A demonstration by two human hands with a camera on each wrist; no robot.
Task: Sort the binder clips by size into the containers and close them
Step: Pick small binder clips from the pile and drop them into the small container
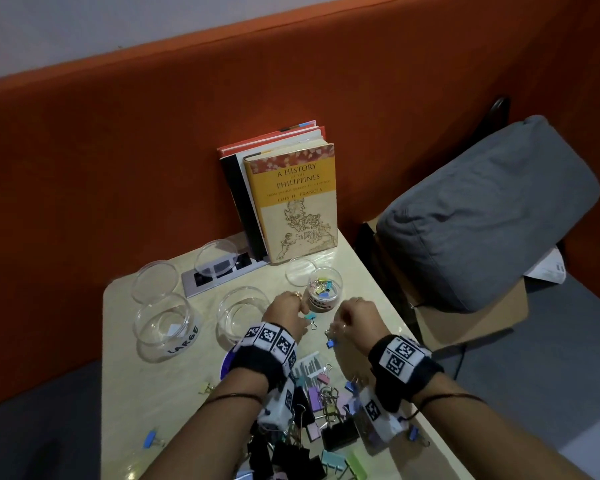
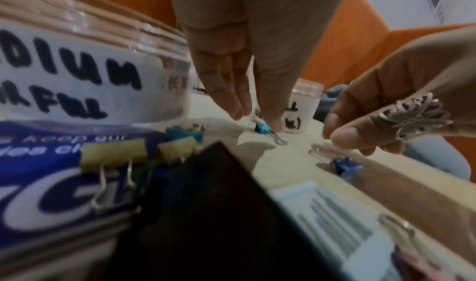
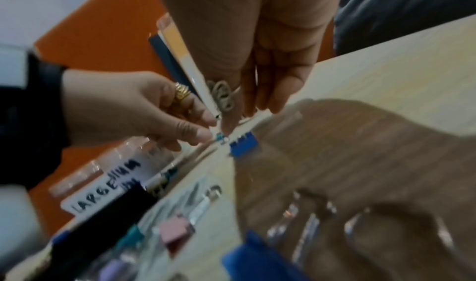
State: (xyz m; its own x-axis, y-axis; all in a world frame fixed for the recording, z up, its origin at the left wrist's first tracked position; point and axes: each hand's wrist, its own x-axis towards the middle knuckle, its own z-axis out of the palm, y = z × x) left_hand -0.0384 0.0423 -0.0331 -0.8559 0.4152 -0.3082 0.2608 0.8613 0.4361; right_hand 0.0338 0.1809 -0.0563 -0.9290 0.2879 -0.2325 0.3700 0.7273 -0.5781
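Between the two hands and just beyond their fingertips stands the small clear plastic jar (image 1: 324, 293) that already holds a few pastel mini binder clips, its lid off. The risk, as I judge it, sits here — two tiny clips lie close together on the pale tabletop (image 1: 153, 393), and a slippery wire handle could let one spring away or drop into the wrong jar, since the wide clear container labelled medium (image 2: 85, 77) stands just beside the left hand (image 1: 286, 315).

That left hand reaches down with fingers nearly straight and close together, tips touching or almost touching the small teal binder clip (image 2: 265, 129); whether they have pinched it I cannot tell. The right hand (image 1: 355, 318) hangs loosely curled with thumb and forefinger slightly parted, just above the small blue binder clip (image 2: 346, 168), holding nothing visible. Behind both wrists lies the unsorted heap of mixed black and pastel clips (image 1: 312, 427).
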